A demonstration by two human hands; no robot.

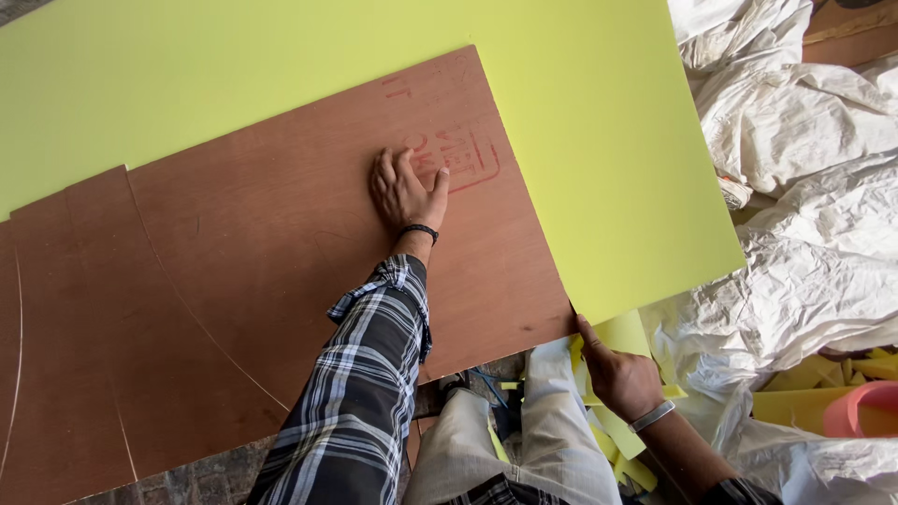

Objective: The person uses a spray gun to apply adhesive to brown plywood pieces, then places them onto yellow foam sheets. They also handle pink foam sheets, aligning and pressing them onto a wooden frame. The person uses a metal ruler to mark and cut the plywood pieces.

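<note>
A yellow-green foam sheet (pixel 599 140) filled the frame's top, under a brown plywood template (pixel 234 281) across centre-left. The left hand (pixel 404 192) pressed flat, fingers spread, apparently pinning it. Lower right, the right hand (pixel 619 374) pinched the sheet's edge.

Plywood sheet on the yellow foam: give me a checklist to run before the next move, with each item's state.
1. Left hand flat on the plywood, palm down: ok.
2. Right hand at the plywood's near right corner, by the foam edge: ok; whether its grip is closed on anything: cannot tell.
3. Plywood lying flat on the foam, no lifted edge seen: ok.
4. Foam showing beyond the plywood's far and right edges: ok; left side: cannot tell.
5. Area by the right hand free of clutter: not ok, yellow offcuts lie there.
6. White sacking off the foam: cannot tell, it lies right at the foam's right edge.
</note>
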